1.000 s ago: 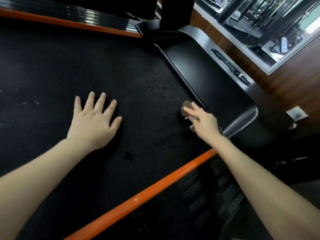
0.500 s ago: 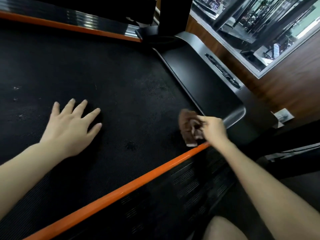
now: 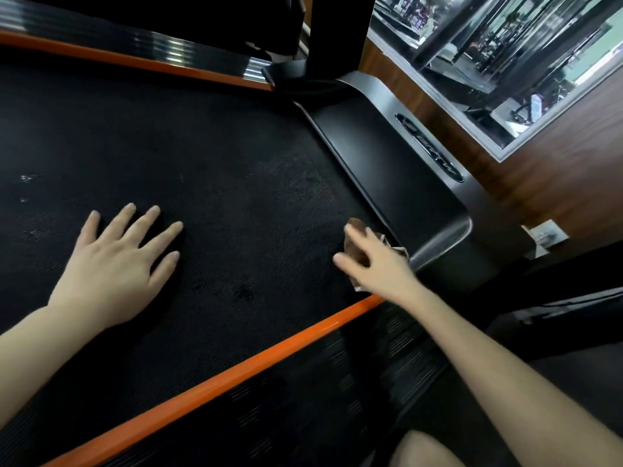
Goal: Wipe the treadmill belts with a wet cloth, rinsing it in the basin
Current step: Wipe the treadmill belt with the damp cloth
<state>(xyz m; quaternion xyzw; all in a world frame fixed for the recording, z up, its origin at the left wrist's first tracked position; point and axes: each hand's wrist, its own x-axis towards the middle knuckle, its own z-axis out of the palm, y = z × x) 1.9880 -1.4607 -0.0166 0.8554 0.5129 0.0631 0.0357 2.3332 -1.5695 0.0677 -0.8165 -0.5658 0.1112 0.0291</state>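
Observation:
The black treadmill belt [image 3: 236, 197] fills the left and middle of the head view. My left hand [image 3: 114, 264] lies flat on it, fingers spread and straight. At the belt's right end, next to the black end cover [image 3: 404, 183], my right hand [image 3: 381, 264] grips a bunched brown cloth [image 3: 355, 225] against the belt. The hand hides most of the cloth; brown bits show past the fingertips and under the palm. No basin is in view.
Orange side rails run along the near edge [image 3: 236, 369] and the far edge [image 3: 135, 60] of the belt. A black upright post [image 3: 333, 35] rises at the back. A glass pane [image 3: 505, 62] and wood panelling [image 3: 573, 163] lie to the right. My knee [image 3: 424, 449] shows below.
My right hand dragged the cloth from the end cover's edge toward the near orange rail, and now covers most of it. My left hand stays flat on the belt.

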